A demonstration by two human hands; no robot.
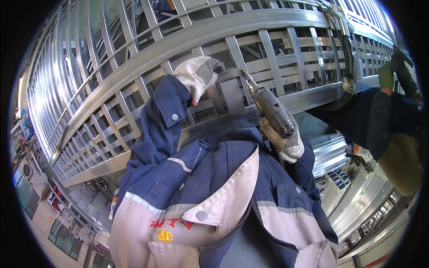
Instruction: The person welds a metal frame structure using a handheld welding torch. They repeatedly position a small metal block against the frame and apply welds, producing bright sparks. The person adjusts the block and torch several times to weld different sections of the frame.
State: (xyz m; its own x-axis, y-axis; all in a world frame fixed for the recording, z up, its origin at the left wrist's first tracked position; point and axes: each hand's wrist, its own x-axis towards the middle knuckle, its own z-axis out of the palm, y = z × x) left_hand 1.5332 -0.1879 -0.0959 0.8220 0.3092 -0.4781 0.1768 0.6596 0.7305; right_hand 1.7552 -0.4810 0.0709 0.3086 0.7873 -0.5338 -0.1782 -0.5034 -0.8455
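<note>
My right hand (282,140), in a pale work glove, is wrapped round the dark grey body of a die grinder (275,109). The tool's slim metal nose and thin bit point up and left, at the slats of a large shiny metal frame (286,22). My left hand (196,77), in a white-and-grey glove, is over the frame to the left of the tool. Its fingers are curled together, and what they hold, if anything, is hidden. A flat grey plate (233,96) stands between my hands, below the bit.
A dark hose (345,42) crosses the frame at the right, ending near its lower rail. Beside it at the far right is another person, with a green-gloved hand (386,76) and dark sleeve. Stacked metal profiles (330,154) lie below the rail.
</note>
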